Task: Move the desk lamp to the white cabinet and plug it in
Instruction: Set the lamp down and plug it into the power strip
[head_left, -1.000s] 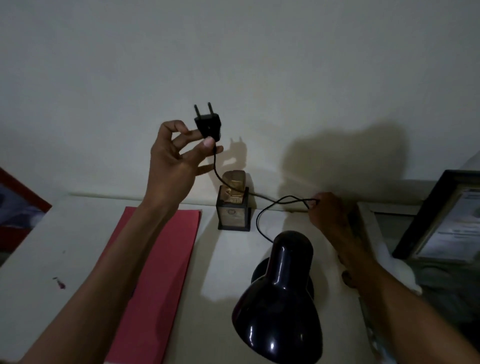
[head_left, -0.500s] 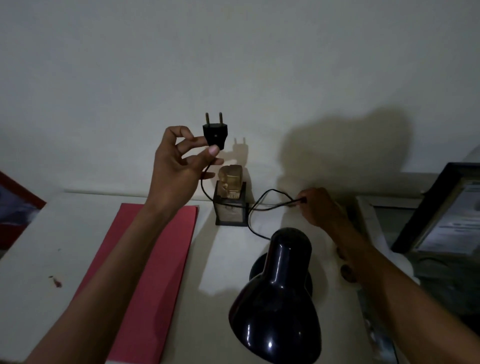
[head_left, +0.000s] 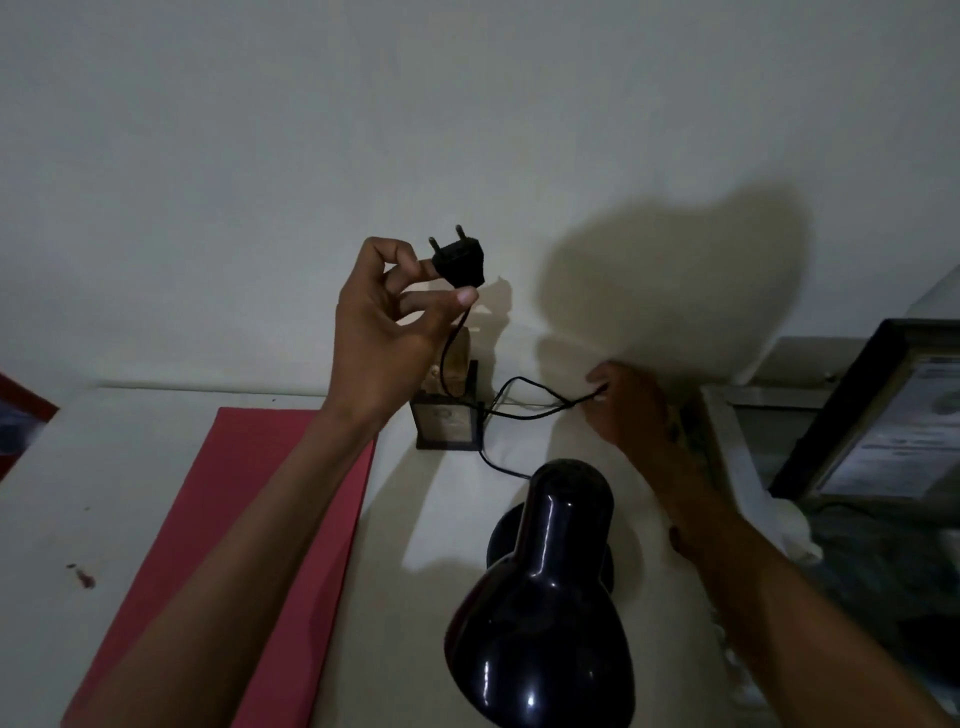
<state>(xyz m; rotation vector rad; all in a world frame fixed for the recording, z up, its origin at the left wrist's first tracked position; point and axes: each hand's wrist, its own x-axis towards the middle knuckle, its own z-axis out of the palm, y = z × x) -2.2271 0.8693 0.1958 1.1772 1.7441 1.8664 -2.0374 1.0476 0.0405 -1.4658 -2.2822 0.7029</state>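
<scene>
Desk lamp (head_left: 540, 613) stands on white cabinet surface (head_left: 130, 519). Left hand (head_left: 384, 322) grip pinching plug (head_left: 458, 262), prongs up, now tilted, nearer wall above small box (head_left: 448, 421). Right hand (head_left: 631, 408) pinching cord (head_left: 524, 413), drawn further right of box. Slack being cleared; socket not in view.

One view only, taken from head height, aimed forward and slightly down at the white cabinet top (head_left: 130, 499) and the wall (head_left: 467, 130) behind. The lamp shade (head_left: 540, 613) is seen close, at the near edge.
</scene>
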